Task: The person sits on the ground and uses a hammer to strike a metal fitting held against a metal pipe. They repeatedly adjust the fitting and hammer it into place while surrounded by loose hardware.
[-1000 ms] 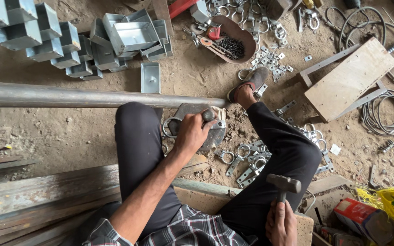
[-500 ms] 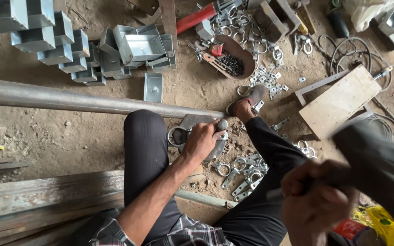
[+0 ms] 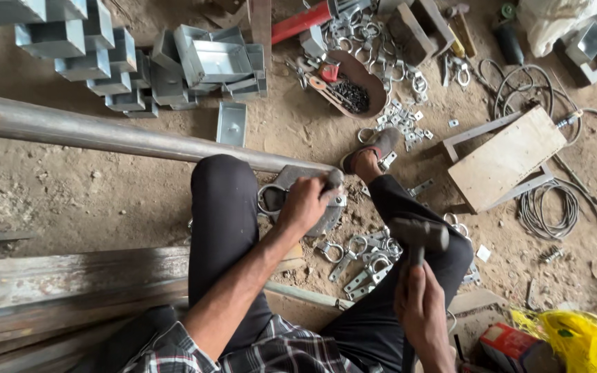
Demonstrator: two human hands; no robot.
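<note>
Gripping a hammer (image 3: 417,238) by its handle, the right hand (image 3: 423,311) has fingers wrapped tight. The left hand (image 3: 305,202) curls its fingers around a metal clamp (image 3: 297,197) on the dirt floor (image 3: 91,186), beside the long pipe (image 3: 105,135).

Pipe (image 3: 105,135) (clamps (image 3: 364,266) beside) hemming knees

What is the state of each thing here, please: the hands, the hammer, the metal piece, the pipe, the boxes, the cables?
left hand: closed on a punch, pressing on the metal piece
punch: held tilted against the piece
metal piece: flat on the ground
right hand: gripping the hammer handle
hammer: raised, head up
long pipe: lying on the ground
metal boxes: stacked
cables: coiled
</note>
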